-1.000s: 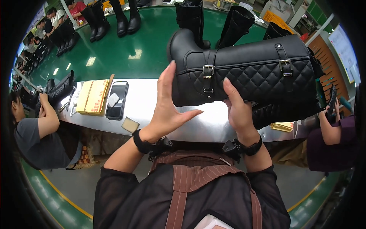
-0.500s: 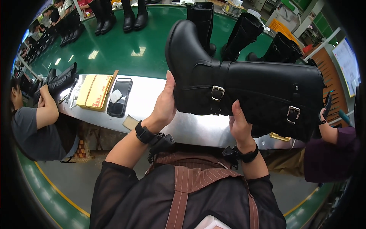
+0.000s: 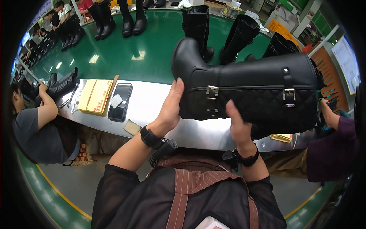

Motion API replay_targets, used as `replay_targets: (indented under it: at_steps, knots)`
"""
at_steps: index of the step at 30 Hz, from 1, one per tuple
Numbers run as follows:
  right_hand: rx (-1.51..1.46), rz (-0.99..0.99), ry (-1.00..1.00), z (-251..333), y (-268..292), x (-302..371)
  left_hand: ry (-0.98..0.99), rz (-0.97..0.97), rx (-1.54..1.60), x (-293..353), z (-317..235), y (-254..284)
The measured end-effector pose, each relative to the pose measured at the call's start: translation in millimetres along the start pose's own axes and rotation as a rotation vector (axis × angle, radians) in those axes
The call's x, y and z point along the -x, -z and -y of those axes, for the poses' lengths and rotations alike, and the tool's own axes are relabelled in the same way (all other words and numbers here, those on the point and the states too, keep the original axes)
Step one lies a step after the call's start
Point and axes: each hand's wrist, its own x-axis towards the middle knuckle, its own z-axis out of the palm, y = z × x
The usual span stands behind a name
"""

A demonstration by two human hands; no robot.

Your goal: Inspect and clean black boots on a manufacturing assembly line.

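Note:
A tall black boot lies on its side in the air before me, its toe pointing left and up, its shaft stretching right. Two silver buckles and a quilted panel show along it. My left hand grips the foot part, thumb on the near face and fingers hidden behind. Under the shaft, my right hand supports the boot with its thumb up against the quilted panel; those fingers are hidden too. Below the boot runs a shiny metal work surface.
A yellow stack of labels, a dark phone with a white pad on it, and a beige pad lie to the left. More boots stand on the green belt. Co-workers sit at left and right.
The boot has rolled so more of its quilted side and buckles face me, and its toe has dropped slightly. Both hands still hold it.

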Motion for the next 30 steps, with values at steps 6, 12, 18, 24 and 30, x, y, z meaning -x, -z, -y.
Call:
replay_targets:
  at_steps: [6,12,18,24,30]
  knots:
    - [0.240,0.403,0.141,32.8,0.4,-14.6,0.224,0.286,0.345,-5.9,10.1,44.6]
    - [0.369,0.178,-0.108,38.8,51.3,16.2,0.329,0.242,0.619,1.7,18.8,78.0]
    - [0.318,0.084,-0.461,34.7,93.9,70.0,0.600,-0.069,0.614,7.4,15.0,102.6]
    - [0.650,0.016,-0.802,54.3,138.2,102.7,0.534,-0.169,0.328,12.3,14.5,105.8]
    - [0.911,-0.322,-0.452,18.5,159.1,110.5,-0.417,-0.459,-0.312,38.3,-2.9,90.2]
